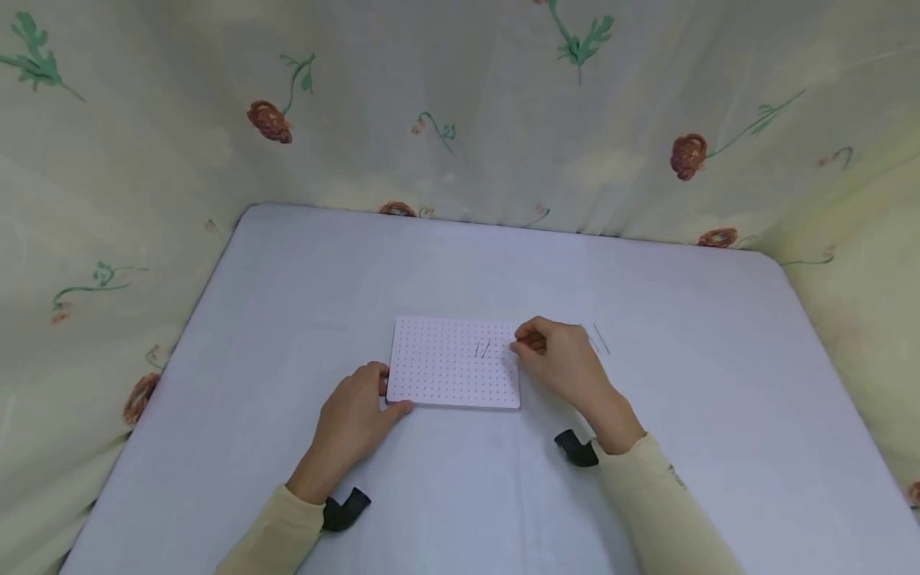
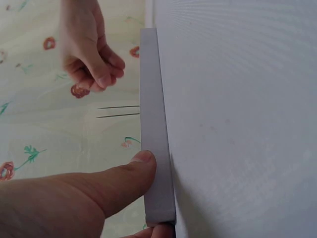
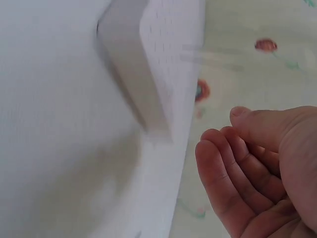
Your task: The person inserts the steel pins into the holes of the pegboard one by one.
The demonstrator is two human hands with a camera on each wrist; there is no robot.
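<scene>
A white board with rows of small holes (image 1: 431, 367) lies flat on the table. My left hand (image 1: 350, 419) grips its near left corner, with the thumb (image 2: 143, 163) against the front edge and fingers at the left side. Two thin dark needle-like rods (image 2: 119, 115) stand in the board, side by side, right of its middle. My right hand (image 1: 564, 359) hovers by the board's far right corner, its fingers loosely curved. In the right wrist view a gap shows between thumb and fingers (image 3: 210, 153), and I see nothing held there.
More thin dark rods (image 1: 601, 339) lie on the white table (image 1: 719, 359), just right of my right hand. Black curved pieces (image 1: 347, 509) sit at both wrists. A flowered curtain (image 1: 489, 120) hangs around the table's far and side edges.
</scene>
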